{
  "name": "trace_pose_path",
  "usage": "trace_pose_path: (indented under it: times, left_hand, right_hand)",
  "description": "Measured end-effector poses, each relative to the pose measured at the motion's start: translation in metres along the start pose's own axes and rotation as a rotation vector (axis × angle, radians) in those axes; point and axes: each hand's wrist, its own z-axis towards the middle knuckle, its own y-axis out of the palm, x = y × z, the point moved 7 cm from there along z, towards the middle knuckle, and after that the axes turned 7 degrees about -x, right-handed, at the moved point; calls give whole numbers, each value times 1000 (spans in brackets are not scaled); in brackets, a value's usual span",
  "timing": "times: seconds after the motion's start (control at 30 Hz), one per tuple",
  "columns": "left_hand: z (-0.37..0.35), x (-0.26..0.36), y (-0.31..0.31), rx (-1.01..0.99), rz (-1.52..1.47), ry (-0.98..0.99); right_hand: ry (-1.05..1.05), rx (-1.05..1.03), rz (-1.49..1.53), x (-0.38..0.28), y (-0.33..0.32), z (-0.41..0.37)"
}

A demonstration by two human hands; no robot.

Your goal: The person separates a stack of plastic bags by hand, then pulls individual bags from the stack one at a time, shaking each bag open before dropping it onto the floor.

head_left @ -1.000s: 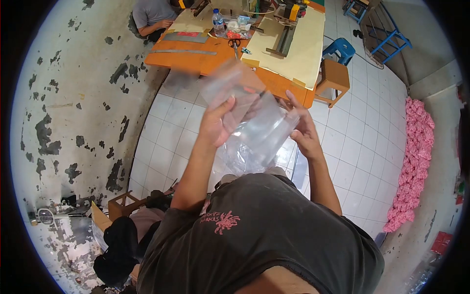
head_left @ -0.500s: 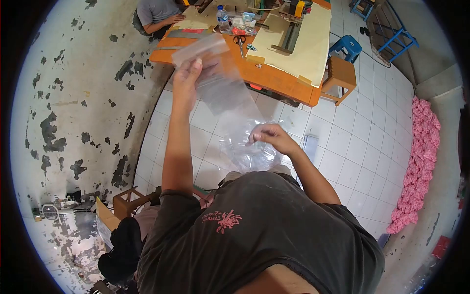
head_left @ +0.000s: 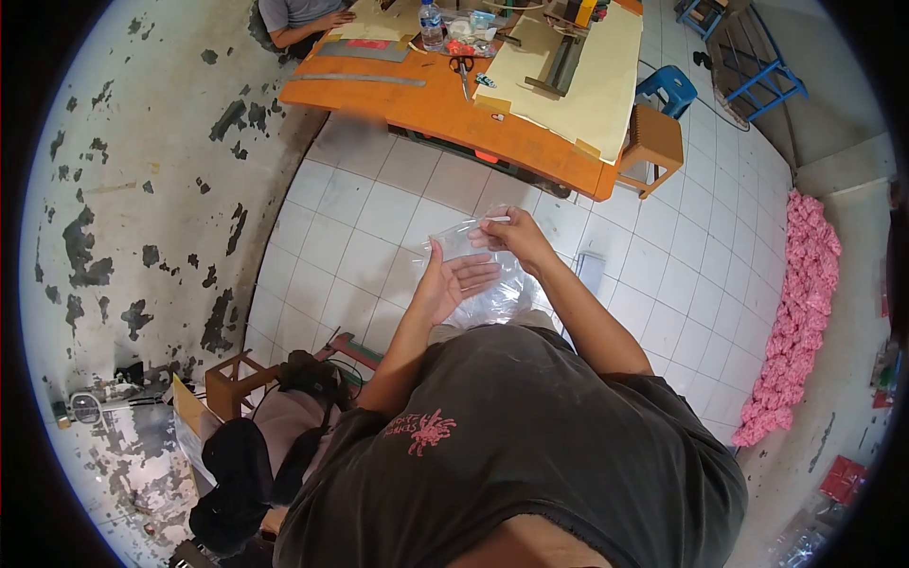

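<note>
Clear plastic film or bags lie bunched at my lap, shiny and see-through. My left hand is at the film's left side, palm up with its fingers spread apart. Just above and to the right, my right hand has its fingers bent together on the upper edge of the plastic. How many layers there are cannot be made out.
Ahead stands an orange table with scissors, a water bottle and a metal bar. A person sits at its far left. Brown stool and blue stool are right; pink bundle lies along the wall.
My left hand has come down from over the table edge to my lap and opened; the long plastic sleeve it held up is gone from there. My right hand has risen slightly.
</note>
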Motion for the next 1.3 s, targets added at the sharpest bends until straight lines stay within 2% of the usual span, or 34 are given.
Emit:
trace_pose_path:
  times: [0.07, 0.17, 0.23, 0.3, 0.37, 0.4, 0.47, 0.63, 0.7, 0.73, 0.8, 0.87, 0.93, 1.0, 1.03, 1.1, 1.13, 1.2, 1.23, 1.3]
  left_hand:
    - [0, 5, 22, -160, -460, -33]
    - [10, 0, 10, -89, -404, -53]
    - [17, 2, 3, -36, -285, -92]
    - [22, 6, 4, 12, -163, -134]
    - [26, 28, 11, -45, -214, 84]
    - [27, 33, 11, -50, -211, 75]
    - [29, 57, 20, -255, -438, 177]
    - [31, 98, -3, -152, -362, 333]
    - [24, 122, -17, -88, -553, 414]
    - [22, 135, -27, -84, -553, 417]
    - [14, 168, -53, 7, -621, 549]
    - [3, 213, -61, 112, -225, 711]
    - [-7, 248, -66, 142, -317, 759]
    - [-20, 282, -33, 46, -137, 751]
    - [-22, 294, -38, 51, -138, 752]
    - [-29, 330, -36, -167, -121, 931]
    - [-30, 336, -27, -167, -119, 931]
    - [-42, 357, -4, 84, 170, 1067]
    - [-42, 363, 9, 84, 167, 1063]
    - [-47, 376, 32, 209, 273, 1084]
  right_hand:
    - [-13, -9, -10, 4, 2, 3]
    - [-19, 23, -90, -1, 7, -2]
    - [-171, -9, -335, -15, 13, -6]
    - [-150, -4, -288, -20, 17, -15]
    - [-131, 0, -238, -19, 16, -19]
    - [-164, -46, -254, -19, 19, -20]
    - [-198, -82, -265, -19, 21, -27]
    - [-105, -238, -364, 4, 24, -50]
    - [-92, -270, -533, 22, 17, -60]
    - [-90, -274, -533, 32, 9, -66]
    - [-14, -244, -721, 57, -9, -76]
    - [38, -215, -789, 90, -37, -81]
    - [91, -184, -856, 123, -67, -83]
    - [162, -80, -861, 152, -99, -87]
    - [164, -84, -860, 173, -115, -87]
    - [119, -112, -765, 203, -139, -80]
    - [118, -112, -764, 205, -144, -79]
    - [175, -102, -758, 208, -152, -79]
    - [178, -99, -757, 208, -156, -81]
    - [218, -64, -828, 208, -169, -84]
